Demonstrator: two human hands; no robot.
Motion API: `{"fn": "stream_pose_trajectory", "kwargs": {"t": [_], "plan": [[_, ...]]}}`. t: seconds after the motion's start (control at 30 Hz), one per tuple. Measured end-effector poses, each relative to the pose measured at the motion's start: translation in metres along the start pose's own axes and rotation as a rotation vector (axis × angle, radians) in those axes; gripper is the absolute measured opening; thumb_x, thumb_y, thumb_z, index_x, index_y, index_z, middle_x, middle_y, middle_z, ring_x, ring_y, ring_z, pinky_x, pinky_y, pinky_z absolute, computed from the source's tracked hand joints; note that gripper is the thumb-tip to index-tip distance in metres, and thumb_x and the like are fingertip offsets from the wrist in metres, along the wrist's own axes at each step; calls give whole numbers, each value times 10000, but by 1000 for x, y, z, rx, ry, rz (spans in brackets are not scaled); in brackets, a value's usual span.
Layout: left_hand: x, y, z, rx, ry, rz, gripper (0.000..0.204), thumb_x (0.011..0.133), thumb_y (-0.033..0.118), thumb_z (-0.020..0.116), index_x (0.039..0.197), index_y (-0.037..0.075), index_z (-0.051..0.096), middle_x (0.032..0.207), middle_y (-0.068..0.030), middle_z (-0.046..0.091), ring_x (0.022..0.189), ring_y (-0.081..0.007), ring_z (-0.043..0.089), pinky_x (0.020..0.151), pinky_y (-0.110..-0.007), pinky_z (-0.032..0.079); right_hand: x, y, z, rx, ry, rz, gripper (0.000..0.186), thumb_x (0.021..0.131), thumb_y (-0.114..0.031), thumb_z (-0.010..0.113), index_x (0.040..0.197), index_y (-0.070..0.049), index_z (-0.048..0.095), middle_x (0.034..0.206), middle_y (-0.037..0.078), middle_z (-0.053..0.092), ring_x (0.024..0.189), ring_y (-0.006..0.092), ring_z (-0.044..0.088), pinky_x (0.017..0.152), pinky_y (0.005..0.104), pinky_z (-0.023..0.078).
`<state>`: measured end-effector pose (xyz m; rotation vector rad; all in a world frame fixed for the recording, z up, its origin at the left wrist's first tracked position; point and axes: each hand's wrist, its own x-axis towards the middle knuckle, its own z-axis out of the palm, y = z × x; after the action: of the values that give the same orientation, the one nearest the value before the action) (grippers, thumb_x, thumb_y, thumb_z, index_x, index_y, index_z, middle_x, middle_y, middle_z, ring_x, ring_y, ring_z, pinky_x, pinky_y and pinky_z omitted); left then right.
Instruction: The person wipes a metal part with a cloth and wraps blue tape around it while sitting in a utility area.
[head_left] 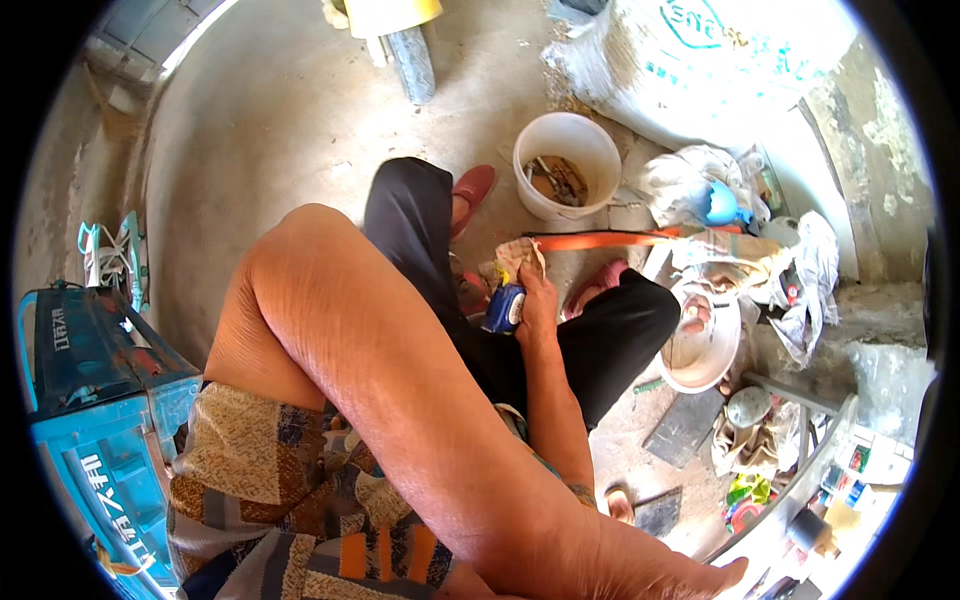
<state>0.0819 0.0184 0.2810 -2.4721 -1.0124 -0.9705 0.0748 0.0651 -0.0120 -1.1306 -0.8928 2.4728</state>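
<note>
My bare left arm [400, 350], in a patterned sleeve, crosses the foreground with its elbow raised. My left hand [690, 578] lies at the lower edge, partly cut off; its fingers are mostly hidden. Over my lap, my right hand [537, 295] grips a small blue container with a white label [504, 308]. A crumpled beige checked piece, cloth or paper [520, 256], shows at the same hand's fingertips. Just beyond that hand, a long orange bar with a dark edge [600, 240] reaches rightward. My knees are in black trousers [400, 200], and a red slipper [474, 188] is on one foot.
A white bucket [520, 150] with metal pieces stands ahead. Right of it lie a large white sack [690, 90], plastic bags [680, 180] and a white basin [725, 365]. Dark flat plates [685, 428] rest on the floor. At left stands a blue plastic case [100, 400].
</note>
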Motion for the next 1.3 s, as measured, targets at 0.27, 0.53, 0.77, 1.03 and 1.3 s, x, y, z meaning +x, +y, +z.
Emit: {"fn": "stream_pose_trajectory", "kwargs": {"t": [0.27,0.53,0.77,1.03,1.3], "plan": [[8,17,-20,25,-61,9,347,688,219,689,972,51,581,955,-73,568,859,-224,589,731,-341,483,5,14,3,72,-14,-2,229,891,-195,575,1020,-7,587,824,74,638,625,188,617,554,308,518],[-25,-50,-34,-766,-609,-377,423,735,149,668,1141,76,574,1136,-83,575,1013,-213,587,829,-334,481,6,-8,-36,131,147,51,241,892,-190,548,1044,-11,603,869,51,626,729,162,592,647,309,474],[-206,-46,75,-453,-57,-1697,291,825,192,645,996,-34,579,797,-84,615,686,-107,578,612,-252,465,-9,-18,-1,186,220,-103,275,909,-188,535,1104,4,569,953,71,621,794,174,605,705,304,492],[-229,-21,120,-895,256,-1746,336,831,175,621,1104,-6,545,904,-109,631,762,-191,626,677,-300,509,-6,-18,-1,213,264,-143,296,896,-187,560,1120,7,561,984,68,613,835,171,605,693,289,492],[-234,-32,117,-1238,661,-2099,234,848,184,604,1043,58,572,880,-37,625,735,-123,601,542,-245,460,-15,-37,6,307,239,-306,300,876,-126,544,1141,11,573,1052,67,626,921,178,604,810,294,473]]}}
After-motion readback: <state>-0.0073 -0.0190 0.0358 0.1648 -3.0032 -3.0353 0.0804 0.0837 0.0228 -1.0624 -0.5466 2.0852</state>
